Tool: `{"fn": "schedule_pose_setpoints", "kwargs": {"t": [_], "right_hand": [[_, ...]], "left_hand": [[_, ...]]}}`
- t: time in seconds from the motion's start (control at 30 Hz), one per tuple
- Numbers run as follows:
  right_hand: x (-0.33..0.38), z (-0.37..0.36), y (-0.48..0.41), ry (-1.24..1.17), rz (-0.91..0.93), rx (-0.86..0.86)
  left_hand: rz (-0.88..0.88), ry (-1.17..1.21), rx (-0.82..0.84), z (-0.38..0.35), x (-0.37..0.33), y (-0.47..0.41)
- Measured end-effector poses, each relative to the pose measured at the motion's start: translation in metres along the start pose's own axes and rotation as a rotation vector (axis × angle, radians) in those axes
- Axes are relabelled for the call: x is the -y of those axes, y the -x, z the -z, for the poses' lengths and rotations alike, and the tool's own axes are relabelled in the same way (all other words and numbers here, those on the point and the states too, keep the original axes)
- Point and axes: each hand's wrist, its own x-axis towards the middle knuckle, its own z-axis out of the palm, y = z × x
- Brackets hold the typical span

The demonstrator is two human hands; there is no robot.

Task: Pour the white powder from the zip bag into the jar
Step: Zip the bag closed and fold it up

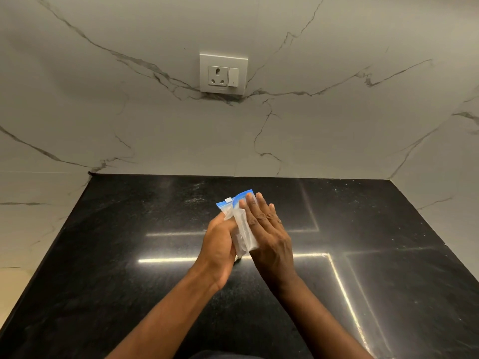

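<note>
Black polished countertop fills the lower view, and a person's two hands come together over its middle, clamped on a folded zip bag. From 9 o'clock the left hand grips the bag; from 3 o'clock the right hand presses flat against it, fingers straight. The clear bag (blue zip strip, small white slider) points its zip end toward 12 o'clock. Farther out at 12 o'clock, a white socket sits on the veined marble wall.
</note>
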Motion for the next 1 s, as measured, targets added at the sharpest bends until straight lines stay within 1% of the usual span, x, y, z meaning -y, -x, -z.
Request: {"fn": "schedule_pose_setpoints", "kwargs": {"t": [0.07, 0.13, 0.23, 0.33, 0.37, 0.43, 0.5, 0.53, 0.6, 0.63, 0.67, 0.7, 0.73, 0.77, 0.8, 0.83, 0.87, 0.93, 1.0], "right_hand": [[-0.003, -0.003, 0.001, 0.091, 0.041, 0.026], [-0.006, -0.005, 0.001, 0.161, 0.070, 0.058], [-0.008, -0.006, 0.002, 0.241, 0.110, 0.118], [-0.002, -0.004, 0.003, 0.269, 0.087, 0.194], [0.001, -0.002, 0.004, 0.226, 0.053, 0.216], [0.010, 0.005, 0.007, 0.062, -0.041, 0.269], [0.018, 0.017, 0.014, -0.186, -0.147, 0.316], [0.020, 0.024, 0.016, -0.345, -0.215, 0.312], [0.022, 0.039, 0.014, -0.629, -0.410, 0.195], [0.022, 0.045, 0.007, -0.698, -0.550, 0.135], [0.020, 0.052, -0.001, -0.744, -0.705, 0.120], [0.015, 0.057, -0.009, -0.808, -0.842, 0.170], [0.007, 0.061, -0.016, -0.924, -0.951, 0.257], [0.000, 0.065, -0.021, -1.055, -1.011, 0.354], [-0.005, 0.068, -0.025, -1.147, -1.018, 0.437], [-0.008, 0.071, -0.028, -1.174, -0.996, 0.487], [-0.009, 0.072, -0.029, -1.162, -0.977, 0.498], [-0.010, 0.070, -0.028, -1.134, -0.991, 0.459], [-0.010, 0.067, -0.026, -1.145, -1.038, 0.407]], "left_hand": [[0.031, 0.094, 0.063, 0.002, -0.004, 0.001], [0.039, 0.079, 0.115, 0.003, -0.008, 0.001], [-0.033, -0.078, 0.073, 0.000, -0.006, -0.002], [-0.051, -0.089, -0.025, -0.001, -0.003, -0.006], [-0.049, -0.083, -0.039, 0.001, -0.003, -0.007], [-0.034, -0.068, -0.073, 0.003, -0.006, -0.009], [-0.003, -0.069, -0.103, 0.008, -0.012, -0.011], [0.011, -0.085, -0.103, 0.009, -0.015, -0.012], [0.017, -0.162, -0.090, 0.014, -0.020, -0.014], [0.011, -0.205, -0.085, 0.016, -0.022, -0.015], [0.009, -0.246, -0.081, 0.018, -0.023, -0.014], [0.008, -0.289, -0.072, 0.020, -0.023, -0.014], [0.011, -0.332, -0.054, 0.020, -0.023, -0.013], [0.010, -0.377, -0.027, 0.020, -0.023, -0.013], [0.006, -0.421, -0.001, 0.021, -0.023, -0.012], [0.003, -0.468, 0.027, 0.022, -0.022, -0.012], [0.011, -0.508, 0.058, 0.023, -0.023, -0.012], [0.074, -0.523, 0.128, 0.028, -0.025, -0.010], [0.172, -0.449, 0.180, 0.036, -0.028, -0.008]]}}
